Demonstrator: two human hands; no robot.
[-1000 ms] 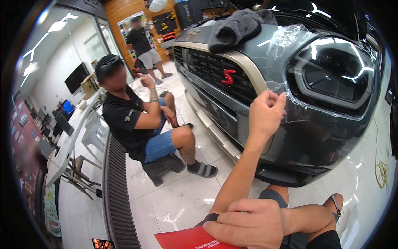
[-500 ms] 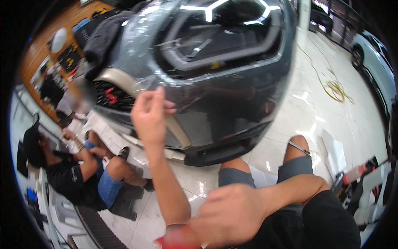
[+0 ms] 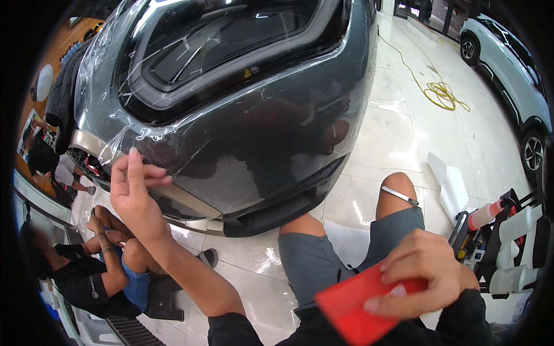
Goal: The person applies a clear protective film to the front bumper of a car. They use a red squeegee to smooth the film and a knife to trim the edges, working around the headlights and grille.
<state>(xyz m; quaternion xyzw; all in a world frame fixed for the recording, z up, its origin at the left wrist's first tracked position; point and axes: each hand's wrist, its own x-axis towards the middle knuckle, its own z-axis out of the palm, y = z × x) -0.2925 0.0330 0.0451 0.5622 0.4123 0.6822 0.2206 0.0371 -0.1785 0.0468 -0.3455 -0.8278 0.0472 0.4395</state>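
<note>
My left hand [image 3: 138,190] is raised to the lower corner of the dark grey car bumper [image 3: 259,155], below the headlight [image 3: 231,57]. Its fingers are closed on the edge of a clear film [image 3: 156,135], which wrinkles and pulls into folds near the fingertips; the exact grip is partly hidden. Above my lap, my right hand [image 3: 421,277] grips a flat red squeegee [image 3: 355,303], thumb on one face and fingers along the other side. A slim utility knife [image 3: 400,196] rests on my right thigh.
A person in a black shirt [image 3: 86,277] sits at the left, another stands farther back. White backing paper [image 3: 450,184] lies on the floor beside a cart of bottles [image 3: 502,236]. A yellow hose [image 3: 441,95] is coiled near a pale blue car [image 3: 508,75].
My view has shifted closer to the headlight. My right hand has swung right, and the red squeegee now shows plainly. My left hand stays by the bumper corner.
</note>
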